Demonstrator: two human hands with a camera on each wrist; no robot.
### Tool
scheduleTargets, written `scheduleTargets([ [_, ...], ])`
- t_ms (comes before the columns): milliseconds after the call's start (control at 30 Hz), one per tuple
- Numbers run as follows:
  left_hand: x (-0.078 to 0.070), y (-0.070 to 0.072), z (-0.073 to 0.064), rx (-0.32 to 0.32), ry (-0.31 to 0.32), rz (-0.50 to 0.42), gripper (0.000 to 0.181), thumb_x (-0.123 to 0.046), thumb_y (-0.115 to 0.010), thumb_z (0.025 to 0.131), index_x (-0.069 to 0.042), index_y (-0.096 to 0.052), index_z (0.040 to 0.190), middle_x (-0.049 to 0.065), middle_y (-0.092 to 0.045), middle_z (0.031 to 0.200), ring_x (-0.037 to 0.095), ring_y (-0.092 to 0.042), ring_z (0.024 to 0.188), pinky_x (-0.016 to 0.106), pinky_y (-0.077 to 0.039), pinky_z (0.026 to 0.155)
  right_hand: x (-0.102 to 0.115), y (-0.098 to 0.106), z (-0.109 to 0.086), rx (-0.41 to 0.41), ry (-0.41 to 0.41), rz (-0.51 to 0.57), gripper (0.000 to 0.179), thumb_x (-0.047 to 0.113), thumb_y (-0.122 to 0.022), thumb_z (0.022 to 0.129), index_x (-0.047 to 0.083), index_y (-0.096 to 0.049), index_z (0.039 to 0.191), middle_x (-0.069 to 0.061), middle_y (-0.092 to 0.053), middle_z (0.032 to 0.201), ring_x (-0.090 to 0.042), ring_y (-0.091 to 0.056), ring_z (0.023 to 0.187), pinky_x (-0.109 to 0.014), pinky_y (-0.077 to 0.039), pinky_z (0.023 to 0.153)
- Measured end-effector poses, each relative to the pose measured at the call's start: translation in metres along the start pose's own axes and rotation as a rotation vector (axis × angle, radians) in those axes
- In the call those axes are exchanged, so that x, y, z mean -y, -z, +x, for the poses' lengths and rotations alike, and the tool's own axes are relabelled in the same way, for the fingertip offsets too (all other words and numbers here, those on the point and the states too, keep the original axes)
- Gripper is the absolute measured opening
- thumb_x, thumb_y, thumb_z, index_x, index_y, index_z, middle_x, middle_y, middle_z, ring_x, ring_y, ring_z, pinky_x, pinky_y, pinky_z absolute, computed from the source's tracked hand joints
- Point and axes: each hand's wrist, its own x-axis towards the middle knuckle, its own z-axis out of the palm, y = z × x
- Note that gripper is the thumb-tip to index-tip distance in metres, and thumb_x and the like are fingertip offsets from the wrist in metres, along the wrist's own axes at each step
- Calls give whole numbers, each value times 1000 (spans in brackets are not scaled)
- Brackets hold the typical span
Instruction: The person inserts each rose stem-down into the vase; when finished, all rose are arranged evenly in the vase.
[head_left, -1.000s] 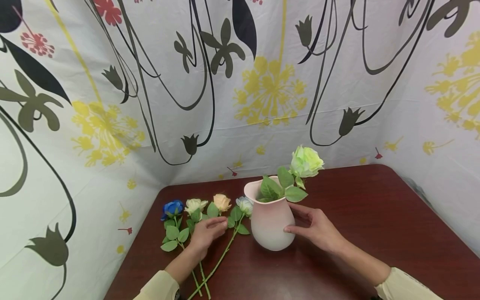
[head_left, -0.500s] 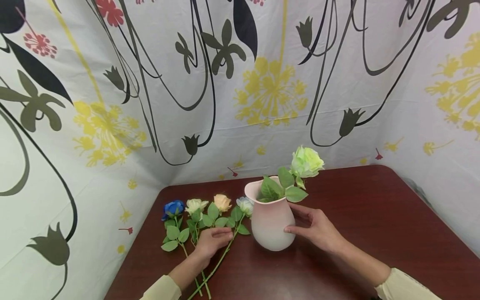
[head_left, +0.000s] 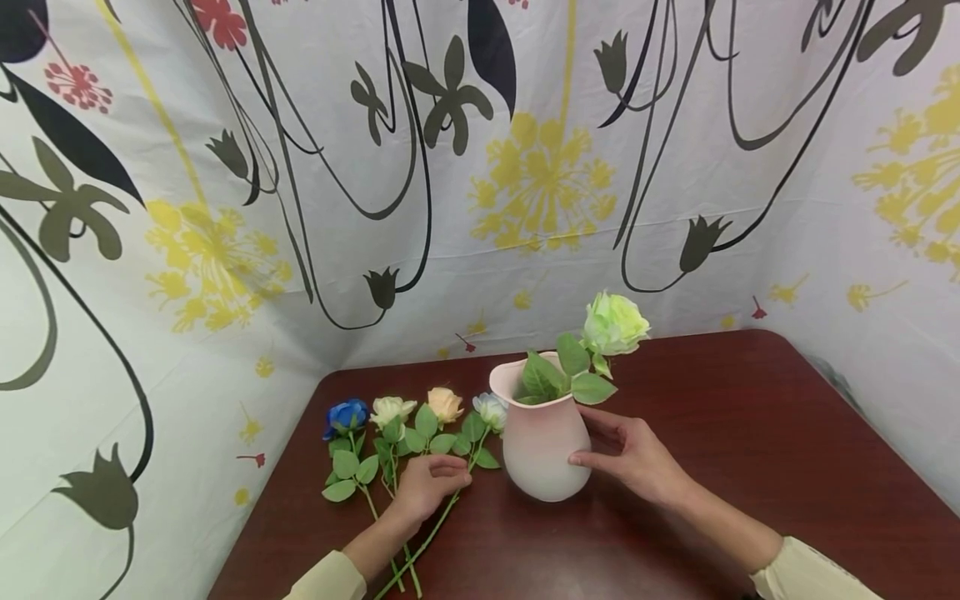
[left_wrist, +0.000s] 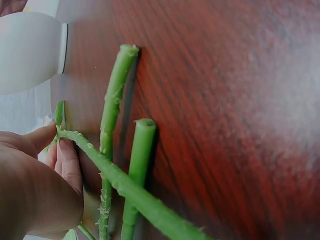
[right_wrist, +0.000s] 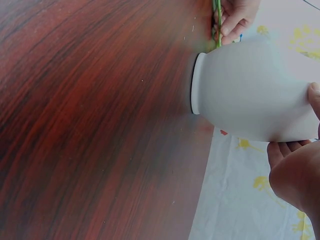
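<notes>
A pinkish-white vase (head_left: 546, 454) stands upright on the table, with one yellow-green rose (head_left: 615, 325) leaning out of its mouth to the right. My right hand (head_left: 637, 462) holds the vase's right side, thumb in front and fingers behind; the right wrist view has the thumb and fingertips against the vase (right_wrist: 250, 92). With thumb and fingers, my left hand (head_left: 429, 487) pinches the thorny stem (left_wrist: 125, 182) of a pale blue rose (head_left: 491, 412). That rose lies left of the vase, its stem crossing two other green stems. Part of its bloom is behind the vase.
Beside the left hand lie a blue rose (head_left: 347, 417), a cream rose (head_left: 392, 412) and a peach rose (head_left: 445, 405), blooms toward the back. The dark red-brown table (head_left: 750, 433) meets a flower-printed cloth (head_left: 480, 250) at its back and sides.
My left hand has moved right and slightly toward me, from near the peach rose to the pale blue rose's stem, which it now pinches. The right hand and vase have stayed still.
</notes>
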Motion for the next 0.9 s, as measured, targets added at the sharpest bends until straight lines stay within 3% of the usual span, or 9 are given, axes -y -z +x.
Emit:
scheduleTargets([
  [233, -5, 0, 1, -10, -5, 68, 21, -13, -84, 93, -1, -80, 110, 9, -79, 99, 22, -74, 95, 39, -61, 81, 0, 0, 0, -3, 0, -2, 74, 22, -90, 88, -1, -57, 150, -17, -61, 148, -33, -65, 129, -44, -59, 98],
  [433, -17, 7, 3, -28, -46, -12, 22, -11, -81, 96, 2, -79, 114, 13, -79, 101, 23, -75, 94, 34, -62, 81, 0, 1, -1, 4, -4, 2, 75, 22, -90, 88, 0, -56, 151, -18, -61, 148, -33, -65, 129, -44, -59, 98],
  [633, -41, 20, 6, -99, -70, -76, 25, -14, -79, 99, 3, -78, 117, 18, -78, 107, 30, -76, 99, 32, -62, 83, 2, 1, -1, 2, -8, -8, 75, 23, -90, 88, -1, -56, 151, -18, -61, 149, -33, -65, 129, -38, -59, 97],
  [733, -56, 27, 7, -150, -88, -100, 24, -14, -79, 98, 2, -79, 117, 18, -79, 107, 31, -76, 100, 37, -63, 85, 2, 1, -1, -1, -12, -28, 75, 24, -90, 88, -1, -56, 151, -18, -61, 148, -34, -65, 129, -36, -59, 97],
  [900, -81, 42, 8, -213, -106, -148, 24, -16, -80, 98, -2, -80, 117, 17, -78, 112, 30, -75, 103, 46, -62, 91, 0, 0, -1, -7, -24, -41, 76, 26, -91, 88, 0, -57, 151, -17, -61, 148, -33, -66, 128, -45, -59, 97],
])
